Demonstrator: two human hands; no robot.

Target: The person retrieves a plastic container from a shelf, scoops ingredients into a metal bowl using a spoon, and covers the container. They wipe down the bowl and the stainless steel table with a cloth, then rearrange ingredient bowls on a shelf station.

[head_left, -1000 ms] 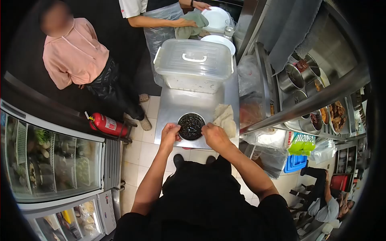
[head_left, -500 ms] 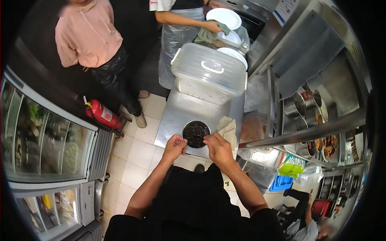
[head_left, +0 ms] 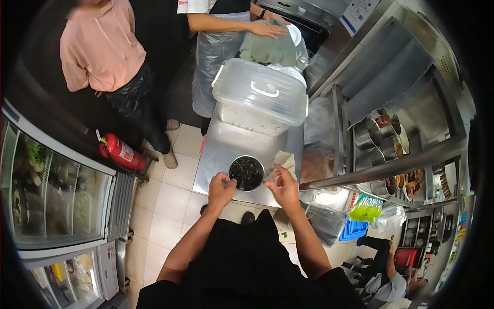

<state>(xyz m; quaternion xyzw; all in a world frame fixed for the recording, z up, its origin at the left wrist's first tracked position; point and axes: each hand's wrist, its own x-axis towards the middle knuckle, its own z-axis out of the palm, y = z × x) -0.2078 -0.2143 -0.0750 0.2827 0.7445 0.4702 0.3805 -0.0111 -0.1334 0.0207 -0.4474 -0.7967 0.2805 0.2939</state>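
A round metal pot (head_left: 247,173) of dark, wet, glossy contents stands near the front edge of the steel table (head_left: 210,164); I cannot make out what the contents are. My left hand (head_left: 222,190) is closed at the pot's near left rim, with the thumb against the edge. Just right of the pot, my right hand (head_left: 282,187) is raised with its fingers apart and nothing visible in them. Behind its fingertips lies a crumpled beige cloth (head_left: 284,162).
A lidded clear plastic bin (head_left: 257,95) stands farther back on the table. Beyond it, a co-worker's hands (head_left: 268,30) press a green cloth over plates. Metal shelving (head_left: 381,172) with pots runs along the right. A person in a pink hoodie (head_left: 105,46) stands left, near a fire extinguisher (head_left: 122,152).
My right hand has come off the pot's rim to the right and its fingers have spread. My left hand stays at the rim. The co-worker's green cloth now covers the plates.
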